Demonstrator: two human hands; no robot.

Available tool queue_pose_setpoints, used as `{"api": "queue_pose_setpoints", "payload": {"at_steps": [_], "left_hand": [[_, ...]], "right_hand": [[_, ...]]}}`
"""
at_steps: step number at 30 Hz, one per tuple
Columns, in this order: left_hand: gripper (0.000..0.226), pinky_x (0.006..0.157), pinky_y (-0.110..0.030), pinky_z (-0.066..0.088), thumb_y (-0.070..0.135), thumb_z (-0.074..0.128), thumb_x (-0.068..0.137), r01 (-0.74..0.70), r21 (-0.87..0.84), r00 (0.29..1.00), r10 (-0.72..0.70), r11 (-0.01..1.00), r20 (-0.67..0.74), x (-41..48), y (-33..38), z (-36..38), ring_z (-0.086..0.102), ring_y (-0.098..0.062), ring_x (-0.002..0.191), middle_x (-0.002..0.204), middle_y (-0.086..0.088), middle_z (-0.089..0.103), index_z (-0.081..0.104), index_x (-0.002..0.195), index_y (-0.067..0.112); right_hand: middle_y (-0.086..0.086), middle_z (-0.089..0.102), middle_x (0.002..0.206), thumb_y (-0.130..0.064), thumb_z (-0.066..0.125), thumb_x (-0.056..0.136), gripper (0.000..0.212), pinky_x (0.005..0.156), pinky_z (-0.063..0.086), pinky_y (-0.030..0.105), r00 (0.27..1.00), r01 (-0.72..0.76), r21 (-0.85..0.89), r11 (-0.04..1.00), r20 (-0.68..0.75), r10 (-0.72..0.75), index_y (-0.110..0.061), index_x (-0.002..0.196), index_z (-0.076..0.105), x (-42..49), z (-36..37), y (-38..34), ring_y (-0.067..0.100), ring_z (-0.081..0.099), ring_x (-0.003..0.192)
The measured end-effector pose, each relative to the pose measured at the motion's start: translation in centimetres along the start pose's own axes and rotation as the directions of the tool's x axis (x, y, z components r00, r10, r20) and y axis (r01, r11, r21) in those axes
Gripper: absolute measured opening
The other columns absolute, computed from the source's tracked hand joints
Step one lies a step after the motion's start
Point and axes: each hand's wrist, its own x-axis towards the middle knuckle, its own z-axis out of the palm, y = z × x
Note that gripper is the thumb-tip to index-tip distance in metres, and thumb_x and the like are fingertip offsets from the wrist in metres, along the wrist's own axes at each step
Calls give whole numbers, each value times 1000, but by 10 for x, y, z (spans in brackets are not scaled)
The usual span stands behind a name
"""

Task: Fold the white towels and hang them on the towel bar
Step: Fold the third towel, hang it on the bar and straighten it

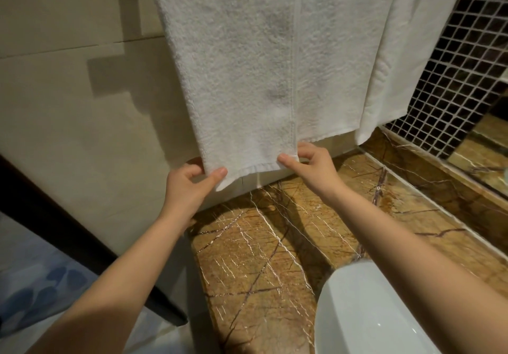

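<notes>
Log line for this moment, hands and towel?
left hand: pinching bottom-left corner | right hand: pinching bottom-right corner | white towel: hanging, hem held | second towel: hanging to its right

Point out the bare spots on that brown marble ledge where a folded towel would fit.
Bare brown veined marble ledge lies between the hanging white terry towel and the white ceramic basin, under both forearms. The strip beside the dark mosaic wall is bare too. The left hand and right hand crowd the hem.
</notes>
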Motion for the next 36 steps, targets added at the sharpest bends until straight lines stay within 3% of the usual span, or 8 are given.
{"api": "queue_pose_setpoints", "payload": {"at_steps": [8, 12, 19, 22, 24, 26, 30, 36], "left_hand": [[21, 89, -38, 46, 29, 82, 68, -25, 127, 999, 29, 992, -28, 10, 6, -1, 59, -29, 103, 88, -6, 67, 62, 61, 27], [17, 73, -30, 51, 26, 81, 69, 15, 65, 1000, -17, 998, 24, 16, 13, -1, 64, -10, 80, 79, 9, 65, 64, 71, 23], [18, 53, -18, 47, 18, 81, 70, 81, -97, 988, -93, 992, -123, 16, 0, 5, 58, -9, 64, 72, 2, 66, 64, 70, 12], [14, 60, -18, 49, 16, 80, 70, 92, -160, 989, -109, 983, -105, 9, -4, 6, 61, -10, 69, 76, 3, 68, 67, 72, 18], [14, 65, -23, 50, 16, 81, 69, 92, -166, 990, -108, 982, -91, 5, -3, 5, 61, -12, 70, 77, -1, 70, 68, 74, 14], [13, 60, -18, 50, 14, 81, 69, 95, -189, 989, -113, 977, -91, 2, -2, 6, 61, -5, 64, 73, 3, 69, 68, 72, 16], [14, 54, -16, 46, 14, 77, 74, 118, -184, 992, -123, 976, -19, -4, -1, 7, 56, -10, 61, 71, -1, 65, 67, 73, 5], [14, 58, -12, 50, 8, 78, 71, 104, -218, 994, -105, 970, 4, -16, 4, 9, 67, -2, 67, 79, 3, 72, 70, 82, 12]], "right_hand": [[-11, 64, 118, -35, 72, 80, 13, 103, 41, 44, 999, 34, -62, 998, -23, -35, -27, 91, 74, 4, 1, 7, 7, 52, 116], [-8, 58, 127, -29, 79, 73, 23, 103, 42, 44, 999, 47, -21, 999, -14, -47, -32, 95, 71, 16, 3, -5, 11, 50, 121], [-9, 67, 102, -17, 73, 81, 23, 82, 53, 19, 993, 25, -9, 1000, 117, -24, -16, 104, 67, 30, 11, -19, 0, 64, 90], [-7, 67, 95, -22, 66, 87, 7, 65, 49, 12, 993, 27, -60, 998, 120, -19, -17, 81, 65, 26, 13, -14, -8, 61, 72], [-8, 65, 80, -22, 65, 88, 21, 54, 43, 9, 993, 21, -78, 997, 120, -12, -18, 69, 59, 24, 11, -12, -9, 54, 52], [2, 70, 93, -23, 65, 88, 23, 51, 42, 8, 991, 22, -87, 996, 134, -10, -17, 67, 58, 21, 8, -12, -7, 52, 50], [6, 65, 122, -21, 65, 88, 9, 62, 48, 7, 986, 4, -101, 995, 166, 13, -14, 93, 68, 15, 1, -14, -9, 60, 75], [6, 66, 115, -19, 64, 89, 18, 90, 51, 29, 988, 13, -163, 987, 151, 12, -10, 105, 66, 4, -6, -17, 13, 62, 100]]}}
